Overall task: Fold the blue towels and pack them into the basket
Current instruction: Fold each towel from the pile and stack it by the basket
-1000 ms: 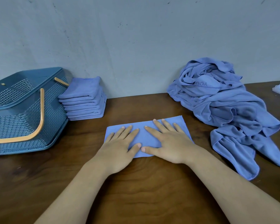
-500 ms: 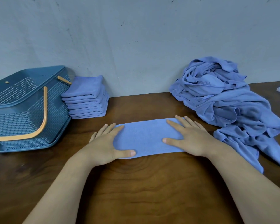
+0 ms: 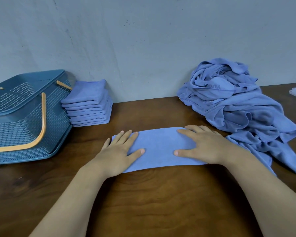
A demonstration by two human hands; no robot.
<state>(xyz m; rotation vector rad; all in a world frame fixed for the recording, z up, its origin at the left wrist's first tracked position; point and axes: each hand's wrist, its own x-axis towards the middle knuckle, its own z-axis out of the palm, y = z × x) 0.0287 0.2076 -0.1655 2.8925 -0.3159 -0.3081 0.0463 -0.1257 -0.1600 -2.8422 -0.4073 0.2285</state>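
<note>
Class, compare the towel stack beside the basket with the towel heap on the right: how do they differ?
The stack is neatly folded in layers; the heap is crumpled, unfolded. The stack is compact; the heap sprawls wider. The stack sits beside the basket; the heap lies far from it. Both are blue.

Single head view looks forward and down, close over the table (image 3: 152, 202), toward the wall (image 3: 143, 40)

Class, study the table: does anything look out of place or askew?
The basket at the left appears tipped on its side, not upright. The folded towel stack sits beside it, outside rather than packed in.
</note>
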